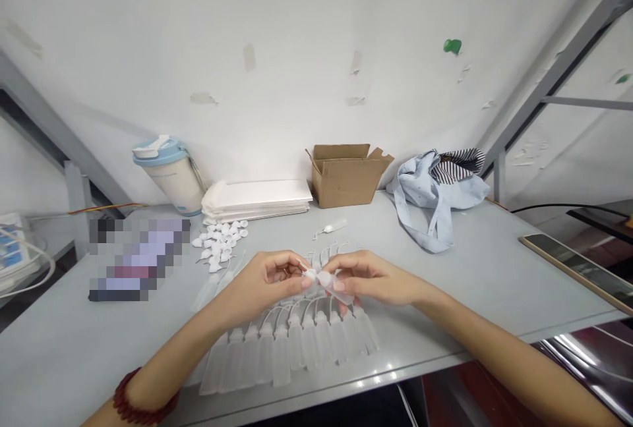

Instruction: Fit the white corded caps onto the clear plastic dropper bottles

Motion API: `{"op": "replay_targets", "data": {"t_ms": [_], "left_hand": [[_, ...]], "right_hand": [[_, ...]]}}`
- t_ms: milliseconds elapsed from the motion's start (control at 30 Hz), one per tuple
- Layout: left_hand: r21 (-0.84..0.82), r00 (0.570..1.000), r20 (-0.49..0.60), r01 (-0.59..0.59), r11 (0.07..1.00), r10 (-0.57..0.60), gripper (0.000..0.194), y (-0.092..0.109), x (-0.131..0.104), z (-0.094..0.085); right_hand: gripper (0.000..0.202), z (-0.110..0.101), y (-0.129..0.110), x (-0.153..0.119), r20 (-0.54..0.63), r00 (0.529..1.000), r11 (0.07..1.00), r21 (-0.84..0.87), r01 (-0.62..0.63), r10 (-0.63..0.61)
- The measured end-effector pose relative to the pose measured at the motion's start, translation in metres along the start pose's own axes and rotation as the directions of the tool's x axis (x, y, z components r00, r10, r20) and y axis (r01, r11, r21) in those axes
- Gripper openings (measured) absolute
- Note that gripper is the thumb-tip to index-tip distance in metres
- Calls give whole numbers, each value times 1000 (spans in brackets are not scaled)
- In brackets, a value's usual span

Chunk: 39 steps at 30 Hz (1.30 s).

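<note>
Near the middle of the grey table, my left hand (270,282) pinches a small white cap (310,274). My right hand (370,277) grips a translucent plastic tube (341,290), its neck close against the cap; whether the two are joined cannot be made out. Below my hands lies a row of similar translucent tubes (281,354) with thin curved strings at their tops. More tubes lie behind and partly under my hands. A pile of white caps (221,242) sits to the left, and a single tube (336,225) lies beyond my fingers.
At the back stand a blue-lidded cup (173,180), a stack of white sheets or envelopes (262,199) and an open cardboard box (346,182). A light blue bag (425,196) is right of the box. A phone (578,269) lies far right; a blurred device (143,259) lies left.
</note>
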<state>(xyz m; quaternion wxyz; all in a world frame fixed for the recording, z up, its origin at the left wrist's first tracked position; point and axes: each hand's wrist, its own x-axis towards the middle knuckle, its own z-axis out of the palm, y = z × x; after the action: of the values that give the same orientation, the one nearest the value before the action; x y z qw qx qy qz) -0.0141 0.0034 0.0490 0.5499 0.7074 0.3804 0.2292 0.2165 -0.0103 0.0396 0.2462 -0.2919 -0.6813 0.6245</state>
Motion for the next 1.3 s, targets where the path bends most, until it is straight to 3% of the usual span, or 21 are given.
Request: {"op": "replay_targets", "data": {"t_ms": [133, 300, 433, 567, 867, 1067, 1300], "left_hand": [[-26, 999, 20, -49, 998, 50, 17, 2, -4, 0], [172, 991, -33, -121, 978, 129, 15, 6, -7, 3], [286, 983, -121, -98, 953, 137, 16, 7, -7, 8], [322, 978, -151, -86, 943, 141, 18, 3, -5, 10], [342, 936, -84, -295, 892, 342, 6, -3, -6, 5], [321, 941, -93, -280, 905, 325, 8, 0, -6, 6], [325, 974, -131, -137, 936, 188, 22, 0, -3, 10]], "right_hand": [[26, 1, 3, 1, 35, 999, 999, -31, -22, 24], [27, 2, -1, 1, 4, 1000, 998, -69, 10, -10], [31, 5, -1, 3, -60, 998, 997, -74, -12, 7], [33, 6, 4, 5, -110, 994, 1000, 9, -11, 12], [29, 6, 10, 8, -20, 999, 948, 317, -31, 39], [27, 8, 9, 7, -54, 998, 965, 262, -19, 34], [26, 9, 7, 5, -77, 997, 984, 176, 16, -3]]}}
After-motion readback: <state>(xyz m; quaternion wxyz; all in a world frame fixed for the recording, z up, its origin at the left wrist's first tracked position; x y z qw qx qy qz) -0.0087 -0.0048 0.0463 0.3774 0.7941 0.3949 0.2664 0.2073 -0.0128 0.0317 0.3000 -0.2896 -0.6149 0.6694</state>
